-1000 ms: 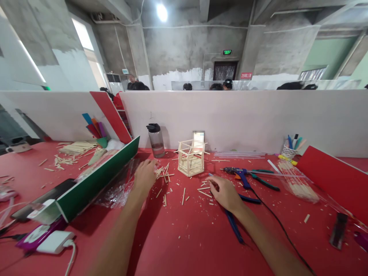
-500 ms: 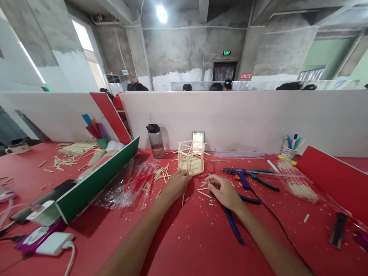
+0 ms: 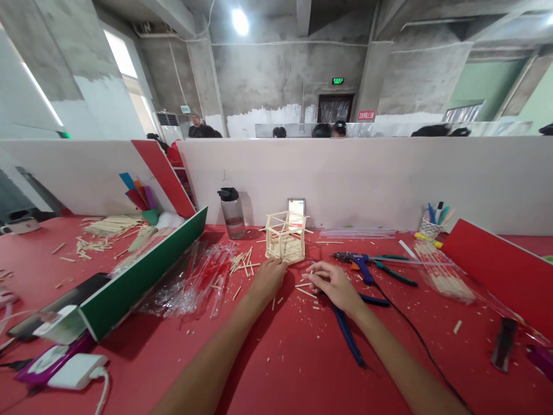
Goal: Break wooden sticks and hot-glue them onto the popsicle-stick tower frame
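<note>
A small open frame of thin wooden sticks [image 3: 285, 239] stands on the red table, with sticks poking out at its sides. My left hand [image 3: 268, 279] is closed on the near bottom edge of this frame, its fingertips partly hidden. To the right, just in front of the frame, my right hand [image 3: 332, 283] is closed in a pinch. Whatever lies between its fingertips is too small to make out. Loose cut sticks [image 3: 306, 292] lie under and beside the right fingers. Blue-handled pliers [image 3: 348, 337] are partly covered by the right hand and wrist.
Behind the frame, a phone [image 3: 296, 207] leans on the white partition [image 3: 367, 178]. A bottle [image 3: 232, 216] stands left of it. A glue gun [image 3: 363, 265] with its cord and green-handled pliers [image 3: 395, 272] lie rightward. Plastic wrappers [image 3: 194, 282] and a green board [image 3: 147, 276] sit left.
The camera view has shifted slightly. My left hand stays at the frame's base, and my right fingers have drawn a little closer together. A person has come into view behind the partition.
</note>
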Demonstrator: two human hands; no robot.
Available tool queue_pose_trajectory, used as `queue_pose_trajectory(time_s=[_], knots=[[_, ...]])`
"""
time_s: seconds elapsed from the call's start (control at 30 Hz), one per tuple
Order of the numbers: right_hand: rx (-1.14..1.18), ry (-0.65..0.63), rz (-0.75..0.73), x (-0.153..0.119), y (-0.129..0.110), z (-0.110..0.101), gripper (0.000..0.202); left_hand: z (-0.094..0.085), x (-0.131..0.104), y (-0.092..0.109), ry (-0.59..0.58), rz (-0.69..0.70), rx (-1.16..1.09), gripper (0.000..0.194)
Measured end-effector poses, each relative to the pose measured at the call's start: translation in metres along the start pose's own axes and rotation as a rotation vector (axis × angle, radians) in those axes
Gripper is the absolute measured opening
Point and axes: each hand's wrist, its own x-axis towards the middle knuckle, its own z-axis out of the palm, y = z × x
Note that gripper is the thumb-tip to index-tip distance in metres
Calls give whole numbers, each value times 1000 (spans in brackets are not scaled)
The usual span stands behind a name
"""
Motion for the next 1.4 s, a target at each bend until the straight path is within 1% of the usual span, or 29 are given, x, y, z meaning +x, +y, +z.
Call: queue_pose_trajectory(time_s=[0.17, 0.27, 0.4, 0.47, 0.5, 0.53, 0.63, 0.7, 0.8, 0.97, 1.17, 1.4], knots=[[99, 47, 27, 1, -1, 1, 33, 4, -1, 1, 59, -58, -161, 24], [211, 98, 103, 1, -5, 2, 39, 7, -3, 0, 99, -57, -271, 26], [317, 139, 182, 0, -10, 2, 42, 6, -7, 1, 92, -54, -447, 18], [326, 146, 185, -1, -12, 3, 40, -1, -9, 4, 87, -47, -609, 13], [322, 141, 179, -2, -13, 4, 39, -5, -11, 7, 89, -43, -729, 12], [314, 132, 174, -2, -14, 4, 38, -10, -12, 11, 96, -36, -850, 12], [305, 97, 170, -4, -15, 8, 36, -22, -15, 21, 112, -87, -1116, 17], [332, 104, 183, -4, -16, 10, 38, -25, -15, 27, 110, -117, -1258, 19], [380, 132, 200, -4, -16, 13, 41, -22, -16, 32, 106, -145, -1403, 22], [378, 108, 211, -4, -18, 13, 39, -18, -16, 35, 132, -165, -1445, 23], [396, 94, 216, -5, -19, 13, 37, -20, -17, 36, 115, -185, -1471, 25], [407, 91, 213, -6, -18, 13, 35, -18, -17, 36, 99, -187, -1510, 29]])
